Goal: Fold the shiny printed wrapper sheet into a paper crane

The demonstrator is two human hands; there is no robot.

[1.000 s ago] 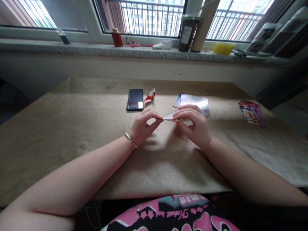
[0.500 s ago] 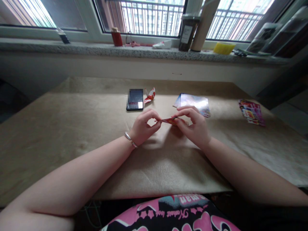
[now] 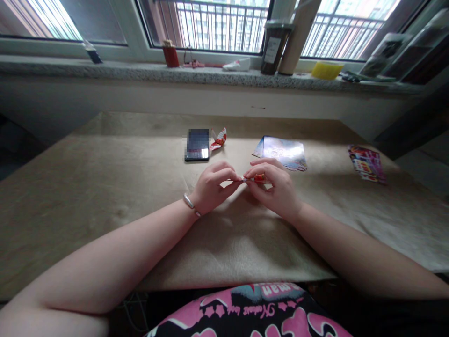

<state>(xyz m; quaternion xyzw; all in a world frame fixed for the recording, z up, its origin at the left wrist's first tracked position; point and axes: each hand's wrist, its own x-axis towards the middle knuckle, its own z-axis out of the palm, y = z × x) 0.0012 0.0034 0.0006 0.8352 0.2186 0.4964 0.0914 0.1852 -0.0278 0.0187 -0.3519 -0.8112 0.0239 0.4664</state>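
Observation:
Both of my hands are raised over the table, pinching a small red packet [image 3: 259, 177] between them. My left hand [image 3: 213, 186] is closed, thumb and forefinger gripping the packet's left end. My right hand [image 3: 278, 189] is closed on it too, with its fingertips almost meeting the left ones. Most of the packet is covered by fingers, and a red and yellow part shows inside the right hand. Just beyond the right hand lies a spread pile of shiny cards [image 3: 285, 150]. A crumpled red and white wrapper [image 3: 219, 139] rests beyond the left hand.
A dark phone [image 3: 197, 146] lies left of the wrapper. Several pink and red packets [image 3: 368, 164] overlap near the table's right side. On the stone windowsill [image 3: 133, 72] stand a red holder [image 3: 170, 55], a dark lidded container [image 3: 275, 49] and a yellow object [image 3: 327, 70].
My fingertips have come closer together on the packet. The left hand has shifted slightly right, and the packet's visible part now shows inside the right hand.

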